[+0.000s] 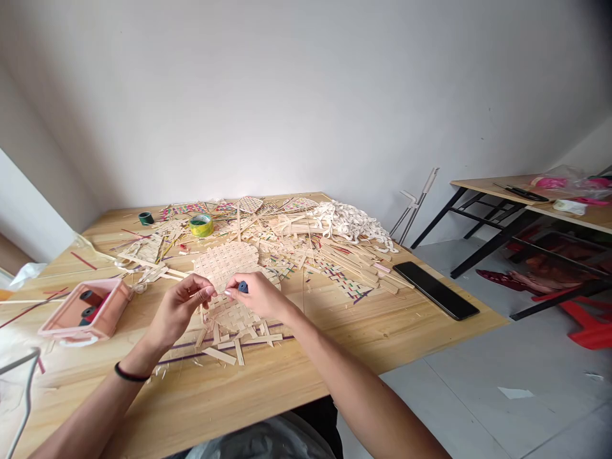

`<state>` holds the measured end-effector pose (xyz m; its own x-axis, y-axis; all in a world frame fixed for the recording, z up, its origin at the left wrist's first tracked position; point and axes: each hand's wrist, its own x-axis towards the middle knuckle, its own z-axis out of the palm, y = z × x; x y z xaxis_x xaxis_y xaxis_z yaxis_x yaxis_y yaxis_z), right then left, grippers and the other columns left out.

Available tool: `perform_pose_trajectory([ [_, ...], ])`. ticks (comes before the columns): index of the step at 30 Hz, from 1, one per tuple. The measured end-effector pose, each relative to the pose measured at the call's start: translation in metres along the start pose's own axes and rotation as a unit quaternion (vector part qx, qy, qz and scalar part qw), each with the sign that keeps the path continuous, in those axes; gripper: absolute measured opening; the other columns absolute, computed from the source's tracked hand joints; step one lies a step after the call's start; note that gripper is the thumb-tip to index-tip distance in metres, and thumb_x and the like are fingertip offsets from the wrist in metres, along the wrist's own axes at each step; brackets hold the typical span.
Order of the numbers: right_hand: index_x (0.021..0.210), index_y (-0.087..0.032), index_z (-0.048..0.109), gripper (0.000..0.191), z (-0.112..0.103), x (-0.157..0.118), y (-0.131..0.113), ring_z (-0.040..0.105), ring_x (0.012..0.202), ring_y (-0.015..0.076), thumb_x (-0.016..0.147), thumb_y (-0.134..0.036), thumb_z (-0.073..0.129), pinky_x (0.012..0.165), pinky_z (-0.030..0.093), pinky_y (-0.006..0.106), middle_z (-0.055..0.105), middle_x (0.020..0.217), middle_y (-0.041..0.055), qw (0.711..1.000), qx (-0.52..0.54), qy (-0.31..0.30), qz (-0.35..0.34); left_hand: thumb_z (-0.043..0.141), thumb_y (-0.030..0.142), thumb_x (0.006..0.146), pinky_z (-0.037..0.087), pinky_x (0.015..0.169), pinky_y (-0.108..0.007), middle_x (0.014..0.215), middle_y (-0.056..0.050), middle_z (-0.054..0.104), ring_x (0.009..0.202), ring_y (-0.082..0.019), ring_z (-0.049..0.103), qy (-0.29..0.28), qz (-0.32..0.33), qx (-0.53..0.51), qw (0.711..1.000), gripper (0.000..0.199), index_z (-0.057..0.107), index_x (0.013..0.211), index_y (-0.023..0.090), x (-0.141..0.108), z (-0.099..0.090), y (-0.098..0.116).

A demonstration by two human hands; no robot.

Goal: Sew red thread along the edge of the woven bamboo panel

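Observation:
My right hand [261, 294] is closed around a small dark blue spool of thread [243, 287], with thumb and fingertips pinched together towards my left hand. My left hand [184, 303] is also pinched, its fingertips a short way from the right ones; whatever lies between them is too fine to make out. Behind and below both hands is a piece of woven pale bamboo strips [228, 261] with a rounded top. Loose cut strips [220, 356] are scattered in front of it.
A pink plastic box [108, 312] with several spools stands at left. Farther back are yellow tape [201, 225], a dark green roll [146, 218], a heap of white cord [354, 223] and bamboo strips. A black phone [436, 291] lies near the table's right edge.

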<state>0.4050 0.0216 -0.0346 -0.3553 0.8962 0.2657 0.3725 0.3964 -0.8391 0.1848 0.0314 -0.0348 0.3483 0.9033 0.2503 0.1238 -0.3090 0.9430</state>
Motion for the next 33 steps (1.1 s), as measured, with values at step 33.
perform_pose_trajectory([
  [33,0.084,-0.016,0.075,0.008,0.0054,0.0030,0.0066,0.063,0.080,0.0133,0.087,-0.010,0.079,0.077,0.046,0.025,0.070,0.088,0.0026,0.992,-0.033,0.037,-0.118,0.080,0.053,0.085,0.064,0.075,-0.038,0.087,-0.009,0.079,0.078,-0.025,0.077,-0.103,-0.085,-0.093,0.987,0.050,0.070,0.119,0.017,-0.0015,0.0064,0.0005],
])
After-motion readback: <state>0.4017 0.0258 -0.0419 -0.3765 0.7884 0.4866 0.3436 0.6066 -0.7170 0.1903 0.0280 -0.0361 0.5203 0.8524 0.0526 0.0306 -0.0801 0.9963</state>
